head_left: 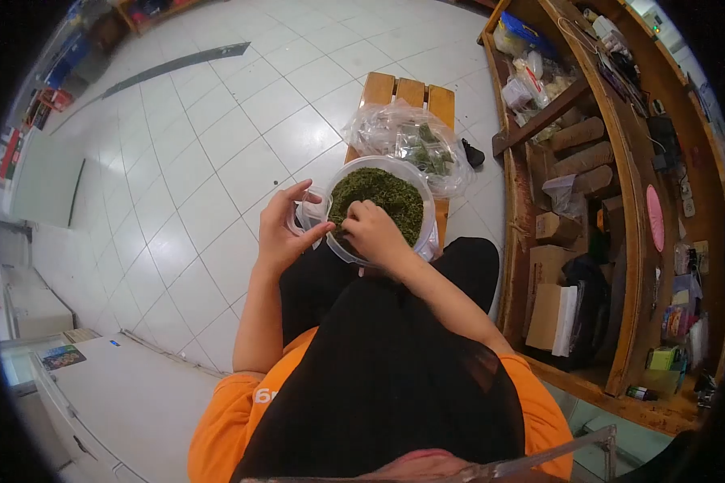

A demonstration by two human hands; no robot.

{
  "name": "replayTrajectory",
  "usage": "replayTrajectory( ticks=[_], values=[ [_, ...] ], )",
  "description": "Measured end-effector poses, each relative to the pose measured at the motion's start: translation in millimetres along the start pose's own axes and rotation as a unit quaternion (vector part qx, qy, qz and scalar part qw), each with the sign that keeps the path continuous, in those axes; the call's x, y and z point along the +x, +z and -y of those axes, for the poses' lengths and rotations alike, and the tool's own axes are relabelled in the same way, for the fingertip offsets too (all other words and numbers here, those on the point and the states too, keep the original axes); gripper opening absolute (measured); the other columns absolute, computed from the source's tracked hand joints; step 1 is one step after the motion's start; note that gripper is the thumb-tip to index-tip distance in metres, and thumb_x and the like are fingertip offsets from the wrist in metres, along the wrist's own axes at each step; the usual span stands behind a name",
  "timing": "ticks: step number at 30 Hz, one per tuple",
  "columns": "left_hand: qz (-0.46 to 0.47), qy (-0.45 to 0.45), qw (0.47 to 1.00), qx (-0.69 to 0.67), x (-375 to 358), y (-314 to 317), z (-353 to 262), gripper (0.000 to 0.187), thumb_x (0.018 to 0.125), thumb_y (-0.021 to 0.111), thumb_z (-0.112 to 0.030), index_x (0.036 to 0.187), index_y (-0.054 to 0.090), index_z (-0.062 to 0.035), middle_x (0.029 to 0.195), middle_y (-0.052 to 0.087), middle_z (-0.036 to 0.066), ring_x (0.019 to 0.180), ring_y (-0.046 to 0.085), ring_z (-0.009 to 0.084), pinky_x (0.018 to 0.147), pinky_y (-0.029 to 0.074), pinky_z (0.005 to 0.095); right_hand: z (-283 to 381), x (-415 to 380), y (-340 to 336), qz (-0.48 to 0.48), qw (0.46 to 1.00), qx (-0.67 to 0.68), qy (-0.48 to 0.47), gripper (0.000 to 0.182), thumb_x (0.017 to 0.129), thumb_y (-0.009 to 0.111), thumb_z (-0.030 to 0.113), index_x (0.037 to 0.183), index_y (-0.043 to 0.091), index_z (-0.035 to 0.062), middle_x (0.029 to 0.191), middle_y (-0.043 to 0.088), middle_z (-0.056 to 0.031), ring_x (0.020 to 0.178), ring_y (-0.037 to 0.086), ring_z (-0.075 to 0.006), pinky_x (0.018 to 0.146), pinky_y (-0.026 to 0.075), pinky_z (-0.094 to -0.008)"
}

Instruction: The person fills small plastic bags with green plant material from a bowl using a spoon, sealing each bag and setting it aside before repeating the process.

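Observation:
A round translucent tub (428, 211) full of dark green, crumbly dried leaf material (383, 187) stands in front of my lap. My right hand (372, 233) reaches over its near rim, with bent fingers pressed together at the green material. I cannot tell what, if anything, is pinched there. At the tub's left side is my left hand (286, 229), thumb and fingers spread apart in a C shape. A small clear plastic container (312, 211) shows between them, beside the tub wall. Behind the tub lies a clear plastic bag (370, 133) with small green-filled packets (427, 153) inside.
The tub and bag rest on a slatted wooden bench (411, 92). A dark object (473, 153) is on the tiled floor (209, 185) at its right. Wooden shelving (540, 266) loaded with boxes and bags rises on the right. A white appliance (129, 402) stands at lower left.

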State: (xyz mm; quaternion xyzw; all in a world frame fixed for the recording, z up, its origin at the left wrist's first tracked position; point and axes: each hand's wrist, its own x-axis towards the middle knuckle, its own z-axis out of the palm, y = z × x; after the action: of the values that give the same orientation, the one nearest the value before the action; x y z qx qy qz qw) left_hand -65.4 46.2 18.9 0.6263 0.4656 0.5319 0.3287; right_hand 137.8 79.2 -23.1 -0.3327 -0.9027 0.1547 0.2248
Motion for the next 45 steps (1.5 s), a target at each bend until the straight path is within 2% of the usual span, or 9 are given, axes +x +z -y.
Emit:
replayTrajectory(
  ticks=[7, 9, 17, 24, 31, 34, 38, 41, 45],
  values=[
    [-0.004, -0.028, 0.999, -0.017, -4.3, -2.0, 1.2, 0.074, 0.065, 0.090, -0.013, 0.128, 0.053, 0.0019, 0.102, 0.064, 0.009, 0.098, 0.061, 0.0170, 0.086, 0.049, 0.0294, -42.0, -8.7, -46.8, -0.203, 0.960, 0.053, 0.187, 0.015, 0.087, 0.067, 0.014, 0.091, 0.064, -0.0003, 0.086, 0.067, -0.0157, 0.079, 0.066, -0.0290, 0.072, 0.052, -0.0402],
    [0.010, -0.032, 0.999, -0.012, -3.6, 1.6, 5.3, 0.075, 0.064, 0.090, -0.015, 0.128, 0.054, -0.0002, 0.101, 0.065, 0.009, 0.097, 0.062, 0.0173, 0.086, 0.048, 0.0294, -56.0, -10.9, -44.7, -0.287, 0.894, 0.219, 0.264, 0.016, 0.095, 0.063, 0.014, 0.098, 0.062, -0.0012, 0.086, 0.070, -0.0102, 0.072, 0.068, -0.0181, 0.064, 0.056, -0.0303],
    [0.023, -0.020, 0.999, 0.013, -6.5, 3.6, 7.6, 0.075, 0.062, 0.090, -0.018, 0.128, 0.056, -0.0026, 0.102, 0.068, 0.009, 0.095, 0.063, 0.0193, 0.085, 0.048, 0.0314, -66.4, -14.5, 4.6, -0.238, 0.764, 0.511, 0.314, 0.013, 0.097, 0.058, 0.011, 0.100, 0.057, -0.0010, 0.089, 0.066, -0.0107, 0.079, 0.067, -0.0178, 0.065, 0.060, -0.0304],
    [0.033, -0.036, 0.999, 0.019, -6.6, 8.9, 4.7, 0.076, 0.062, 0.090, -0.018, 0.128, 0.056, -0.0022, 0.103, 0.068, 0.010, 0.095, 0.064, 0.0189, 0.086, 0.048, 0.0296, -64.1, -16.1, 13.5, -0.202, 0.766, 0.504, 0.343, 0.011, 0.096, 0.057, 0.008, 0.101, 0.055, -0.0021, 0.090, 0.065, -0.0120, 0.080, 0.067, -0.0189, 0.063, 0.061, -0.0320],
    [0.055, -0.017, 0.998, 0.004, 1.7, 26.0, -8.1, 0.075, 0.062, 0.089, -0.015, 0.128, 0.055, -0.0035, 0.107, 0.067, 0.009, 0.099, 0.063, 0.0213, 0.088, 0.049, 0.0323, -66.3, -23.1, -43.5, -0.354, 0.750, 0.453, 0.326, 0.017, 0.100, 0.053, 0.017, 0.099, 0.052, -0.0002, 0.085, 0.064, -0.0098, 0.072, 0.065, -0.0173, 0.063, 0.059, -0.0316],
    [0.053, 0.032, 0.989, 0.131, 7.5, 41.3, -12.4, 0.075, 0.065, 0.088, -0.015, 0.130, 0.052, -0.0031, 0.109, 0.066, 0.010, 0.102, 0.062, 0.0230, 0.089, 0.047, 0.0338, -58.7, -22.4, -65.6, -0.407, 0.736, 0.456, 0.292, 0.019, 0.101, 0.052, 0.020, 0.102, 0.051, 0.0012, 0.085, 0.064, -0.0094, 0.074, 0.065, -0.0167, 0.064, 0.057, -0.0319],
    [0.071, 0.009, 0.976, 0.206, 13.4, 64.8, -9.2, 0.073, 0.066, 0.087, -0.022, 0.128, 0.053, -0.0030, 0.110, 0.066, 0.011, 0.105, 0.062, 0.0266, 0.091, 0.048, 0.0357, -12.7, -14.0, -99.0, -0.457, 0.761, 0.406, 0.217, 0.015, 0.100, 0.054, 0.016, 0.102, 0.053, 0.0016, 0.084, 0.065, -0.0091, 0.077, 0.065, -0.0176, 0.070, 0.056, -0.0311],
    [0.069, -0.019, 0.987, 0.146, 13.4, 79.1, -3.3, 0.070, 0.067, 0.086, -0.022, 0.126, 0.054, -0.0026, 0.110, 0.066, 0.012, 0.106, 0.061, 0.0275, 0.092, 0.048, 0.0362, 9.7, -16.5, -108.6, -0.332, 0.927, 0.158, 0.074, 0.006, 0.097, 0.056, 0.006, 0.099, 0.056, -0.0004, 0.088, 0.068, -0.0114, 0.082, 0.067, -0.0210, 0.079, 0.055, -0.0351],
    [0.048, -0.064, 0.996, 0.050, 7.7, 81.3, 0.9, 0.067, 0.069, 0.086, -0.018, 0.124, 0.052, -0.0007, 0.108, 0.065, 0.012, 0.106, 0.060, 0.0199, 0.093, 0.048, 0.0331, 15.3, -17.7, -101.6, -0.358, 0.898, 0.257, -0.007, 0.009, 0.101, 0.045, 0.005, 0.106, 0.049, -0.0002, 0.096, 0.067, -0.0150, 0.089, 0.066, -0.0231, 0.096, 0.051, -0.0388]
  ],
)
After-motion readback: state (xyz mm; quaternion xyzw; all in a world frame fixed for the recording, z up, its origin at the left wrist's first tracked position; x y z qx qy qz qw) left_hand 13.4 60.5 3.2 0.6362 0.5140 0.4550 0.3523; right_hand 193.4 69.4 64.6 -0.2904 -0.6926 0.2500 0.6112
